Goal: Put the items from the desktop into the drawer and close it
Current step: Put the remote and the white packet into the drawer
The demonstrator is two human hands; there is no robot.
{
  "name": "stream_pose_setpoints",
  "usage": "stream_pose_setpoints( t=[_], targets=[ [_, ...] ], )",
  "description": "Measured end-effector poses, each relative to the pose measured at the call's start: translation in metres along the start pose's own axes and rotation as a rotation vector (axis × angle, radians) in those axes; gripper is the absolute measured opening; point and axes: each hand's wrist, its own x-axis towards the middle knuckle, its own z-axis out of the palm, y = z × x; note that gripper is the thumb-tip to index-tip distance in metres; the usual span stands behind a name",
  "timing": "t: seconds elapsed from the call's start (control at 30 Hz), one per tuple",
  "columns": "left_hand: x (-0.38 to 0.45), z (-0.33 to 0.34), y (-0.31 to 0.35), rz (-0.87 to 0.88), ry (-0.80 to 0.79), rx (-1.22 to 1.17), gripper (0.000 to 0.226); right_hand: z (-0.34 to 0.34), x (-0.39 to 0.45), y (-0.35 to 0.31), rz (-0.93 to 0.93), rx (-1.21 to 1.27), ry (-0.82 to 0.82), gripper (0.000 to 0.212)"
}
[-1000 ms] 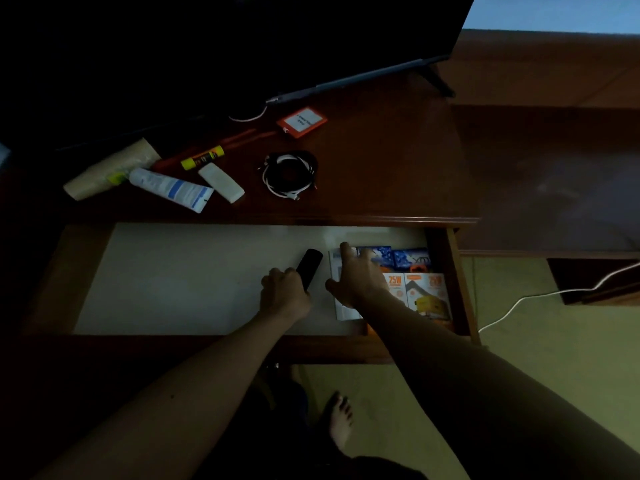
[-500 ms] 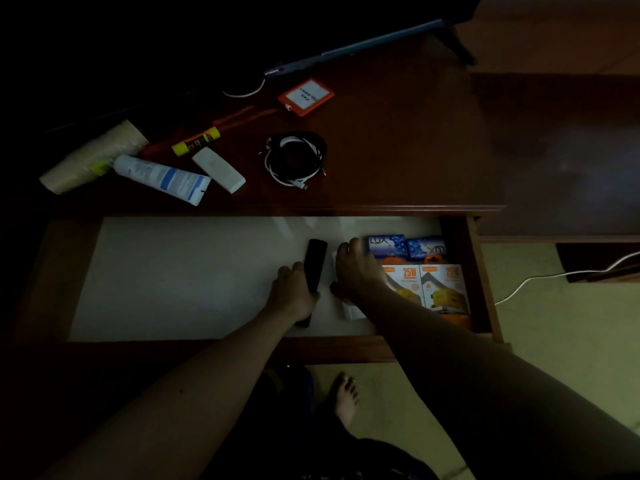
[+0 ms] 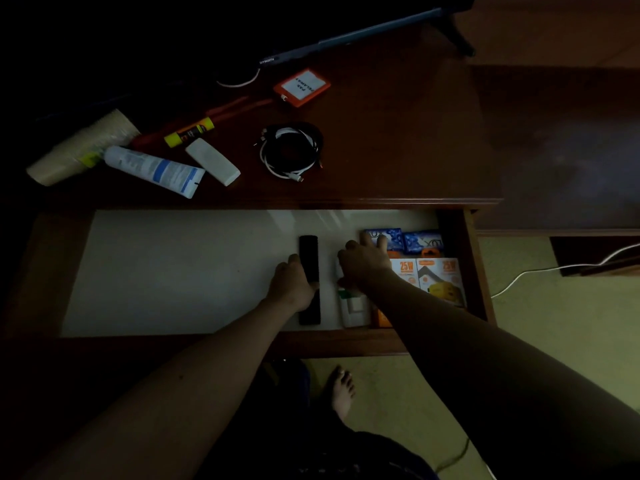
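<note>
Left hand (image 3: 292,287) closing grip on black remote (image 3: 309,261) inside open drawer (image 3: 173,271); right hand (image 3: 363,263) resting open-fingered on boxes (image 3: 426,275) just right of remote

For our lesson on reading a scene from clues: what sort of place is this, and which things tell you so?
Probably a room at home, dimly lit. A wooden desk carries a flat screen on a stand and toiletry tubes; its open drawer holds soap boxes and charger boxes, and a bare foot shows below.

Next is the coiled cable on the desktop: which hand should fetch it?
Probably the left hand: it only rests on the black remote, below the coiled cable. The right hand is busy among the boxes.
</note>
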Motion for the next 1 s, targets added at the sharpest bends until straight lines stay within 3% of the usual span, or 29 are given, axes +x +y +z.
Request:
stream_pose_setpoints(
  t=[0.23, 0.5, 1.0],
  targets=[
    [0.000, 0.009, 0.001, 0.026, -0.003, -0.019, 0.069, -0.001, -0.004, 0.011, 0.041, 0.018, -0.028, 0.052],
    [-0.006, 0.026, 0.011, 0.078, -0.001, -0.003, 0.050, 0.006, -0.006, 0.015, 0.020, 0.024, -0.028, 0.042],
    [-0.009, 0.043, 0.017, 0.047, 0.063, -0.055, 0.048, 0.016, -0.018, 0.012, 0.048, 0.069, 0.029, 0.056]
  ],
)
